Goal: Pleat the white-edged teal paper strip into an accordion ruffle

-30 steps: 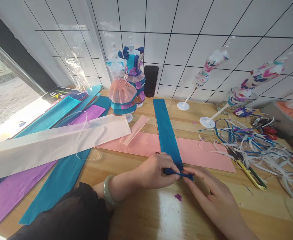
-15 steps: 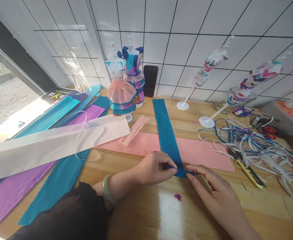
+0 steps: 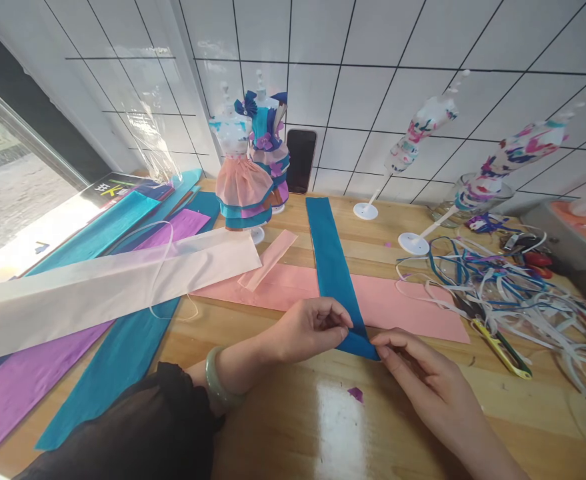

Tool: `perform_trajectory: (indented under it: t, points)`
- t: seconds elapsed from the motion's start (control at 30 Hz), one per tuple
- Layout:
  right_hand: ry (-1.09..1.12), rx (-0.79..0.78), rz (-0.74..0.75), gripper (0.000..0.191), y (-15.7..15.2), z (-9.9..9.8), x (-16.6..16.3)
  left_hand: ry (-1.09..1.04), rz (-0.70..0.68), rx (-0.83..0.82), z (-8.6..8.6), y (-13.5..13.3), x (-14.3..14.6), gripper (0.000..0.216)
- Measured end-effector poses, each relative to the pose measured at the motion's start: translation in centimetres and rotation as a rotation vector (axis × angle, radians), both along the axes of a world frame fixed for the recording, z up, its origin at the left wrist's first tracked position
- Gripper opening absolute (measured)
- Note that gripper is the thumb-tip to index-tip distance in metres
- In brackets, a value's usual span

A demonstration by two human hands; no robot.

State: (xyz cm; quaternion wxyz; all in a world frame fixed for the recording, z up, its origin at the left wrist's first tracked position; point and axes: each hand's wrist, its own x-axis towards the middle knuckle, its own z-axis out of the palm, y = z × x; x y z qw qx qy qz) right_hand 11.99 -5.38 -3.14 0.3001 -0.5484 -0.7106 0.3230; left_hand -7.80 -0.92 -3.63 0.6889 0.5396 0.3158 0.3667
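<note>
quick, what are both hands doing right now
Left hand: fingers curled at the small blue piece; whether gripping, cannot tell.
Right hand: closed, pinching that piece's right end.

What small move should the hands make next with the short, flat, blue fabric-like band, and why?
Perhaps gather the short, flat, blue band into one pleat: it is spread open, the right hand pinches its right end, and the left hand is close to its left end.

The central strip (image 3: 333, 253) is showing solid teal-blue, the long band (image 3: 407, 307) is glowing pink, the bangle (image 3: 213, 377) is gleaming pale green, and white wall tiles (image 3: 313, 33) are flashing a black-lined grid!
</note>
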Motion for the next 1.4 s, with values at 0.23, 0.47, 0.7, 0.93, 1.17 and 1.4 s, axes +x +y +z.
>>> perform_trajectory:
  t: [0.23, 0.47, 0.7, 0.93, 1.17, 1.4]
  points:
    - [-0.034, -0.040, 0.045, 0.017, 0.1, 0.2, 0.2, 0.115, -0.055, 0.058, 0.3, 0.0, -0.3, 0.009]
    - [0.011, -0.074, -0.011, 0.014, 0.2, -0.3, 0.0, 0.115, -0.024, 0.056, -0.4, -0.3, -0.1, 0.013]
    - [0.000, -0.078, -0.120, 0.017, 0.3, -0.1, 0.0, 0.093, -0.021, 0.018, -0.5, -0.1, 0.1, 0.016]
    - [-0.085, 0.022, -0.160, 0.017, 0.4, 0.2, 0.1, 0.097, 0.019, -0.002, 0.0, 0.0, 0.2, 0.014]
    - [-0.147, 0.072, -0.121, 0.015, 0.3, 0.1, 0.3, 0.068, 0.016, -0.021, -0.4, 0.1, 0.2, 0.019]
    - [-0.200, 0.062, -0.068, 0.014, 0.4, 0.8, 0.4, 0.116, 0.038, 0.017, -0.9, 0.0, 0.1, 0.023]
